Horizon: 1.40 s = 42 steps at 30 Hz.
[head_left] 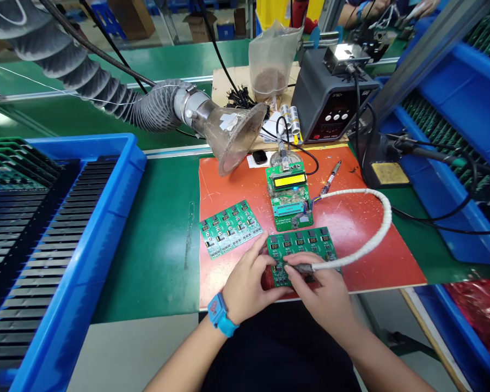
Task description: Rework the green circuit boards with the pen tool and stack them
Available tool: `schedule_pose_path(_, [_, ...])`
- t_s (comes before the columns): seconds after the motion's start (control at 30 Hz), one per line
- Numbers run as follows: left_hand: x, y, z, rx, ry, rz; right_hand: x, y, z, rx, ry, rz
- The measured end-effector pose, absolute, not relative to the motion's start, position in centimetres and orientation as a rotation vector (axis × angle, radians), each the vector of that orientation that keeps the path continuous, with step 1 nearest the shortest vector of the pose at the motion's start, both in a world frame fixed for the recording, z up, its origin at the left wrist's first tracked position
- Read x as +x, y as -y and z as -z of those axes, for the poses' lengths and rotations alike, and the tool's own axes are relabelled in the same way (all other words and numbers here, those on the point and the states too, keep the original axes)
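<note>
A green circuit board panel (300,244) with several small red displays lies on the red mat (363,223) in front of me. My left hand (249,280), with a blue watch on the wrist, rests on the panel's left edge with fingers spread. My right hand (324,291) is closed on a grey probe plug (300,268) at the end of a white wrapped cable (371,239), pressing it onto the panel's lower part. A second green panel (231,227) lies to the left. The cable leads to a green programmer board with a yellow display (289,193).
A blue bin with black slotted racks (61,256) fills the left. A grey fume hose with a clear funnel (232,133) hangs over the mat's far edge. A grey soldering station (330,98) and iron stand (386,163) sit at the back right. Blue bins (465,109) line the right.
</note>
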<state>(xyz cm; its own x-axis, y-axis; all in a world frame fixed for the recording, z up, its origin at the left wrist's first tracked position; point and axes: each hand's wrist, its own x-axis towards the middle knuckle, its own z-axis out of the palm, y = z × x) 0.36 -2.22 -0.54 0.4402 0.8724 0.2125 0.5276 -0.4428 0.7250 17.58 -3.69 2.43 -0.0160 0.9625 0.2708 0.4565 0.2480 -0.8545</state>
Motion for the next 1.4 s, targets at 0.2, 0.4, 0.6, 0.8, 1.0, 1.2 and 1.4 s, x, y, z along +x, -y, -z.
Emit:
schedule_pose_path(0.2, [0.29, 2.12, 0.42, 2.114, -1.169, -0.790, 17.64, 3.76, -2.34, -1.350, 1.616, -0.724])
schedule_pose_path(0.4, [0.36, 2.04, 0.13, 2.101, -1.175, -0.780, 17.64, 3.69, -2.28, -1.344, 1.616, -0.732])
schedule_pose_path(0.6, [0.33, 2.00, 0.26, 2.074, -1.174, -0.811, 17.57, 3.76, -2.20, -1.336, 1.610, -0.731])
schedule_pose_path(0.8, [0.41, 2.18, 0.31, 2.040, -1.186, -0.810, 17.52, 3.67, -2.18, -1.331, 1.608, -0.721])
schedule_pose_path(1.0, [0.43, 2.23, 0.47, 2.059, -1.222, -0.781, 17.54, 3.73, -2.06, -1.336, 1.601, -0.743])
schedule_pose_path(1.2, [0.42, 2.11, 0.31, 2.167, -1.246, -0.657, 17.55, 3.68, -2.10, -1.329, 1.605, -0.734])
schedule_pose_path(1.4, [0.50, 2.25, 0.13, 2.191, -1.252, -0.602, 17.56, 3.67, -2.36, -1.353, 1.599, -0.735])
